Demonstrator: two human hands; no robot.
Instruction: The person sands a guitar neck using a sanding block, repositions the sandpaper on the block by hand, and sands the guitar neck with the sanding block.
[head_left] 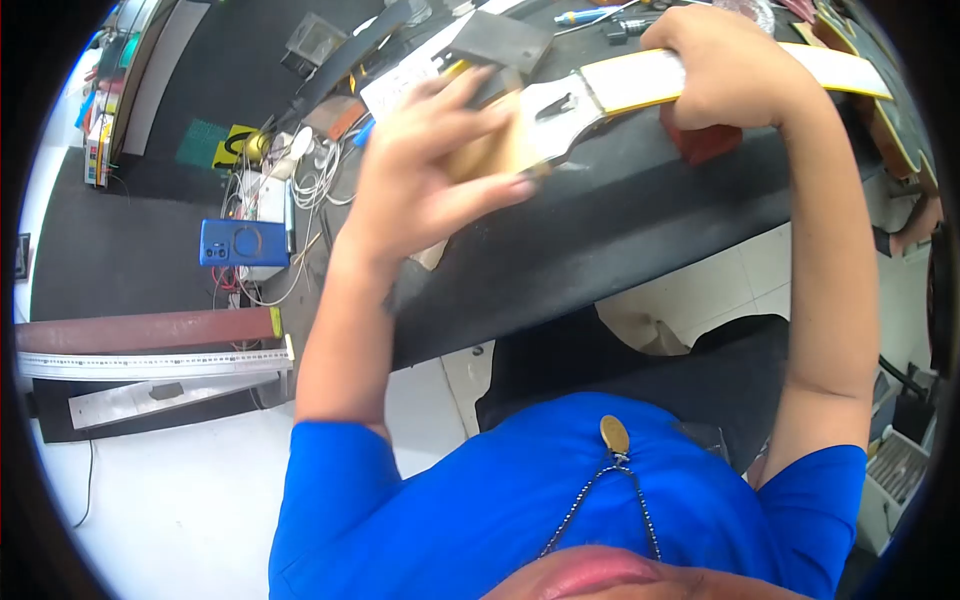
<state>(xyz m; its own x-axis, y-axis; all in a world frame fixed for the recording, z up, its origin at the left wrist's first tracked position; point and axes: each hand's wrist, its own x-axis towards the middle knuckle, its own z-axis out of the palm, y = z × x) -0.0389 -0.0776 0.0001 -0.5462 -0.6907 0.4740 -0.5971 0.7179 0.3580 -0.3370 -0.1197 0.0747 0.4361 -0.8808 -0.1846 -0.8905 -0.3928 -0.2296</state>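
Observation:
A guitar neck (630, 80), with a white face and yellow edges, lies across the bench. My right hand (715, 75) is wrapped over it from above. At its left end is the pale headstock (560, 115). My left hand (425, 160) is around that end, thumb on the near side and fingers on the far side, smeared by motion. Between them shows a blurred tan surface (495, 150); whether it is part of the headstock or a separate piece I cannot tell. Beneath the neck, near my right hand, sits a red block (703, 142).
A grey metal block (500, 42) is just beyond the headstock. To the left, a blue phone (245, 243) lies among tangled white cables (318, 175). A steel ruler (150, 363) and a reddish bar (150, 327) lie lower left. Another person's hand (918, 225) shows at the right edge.

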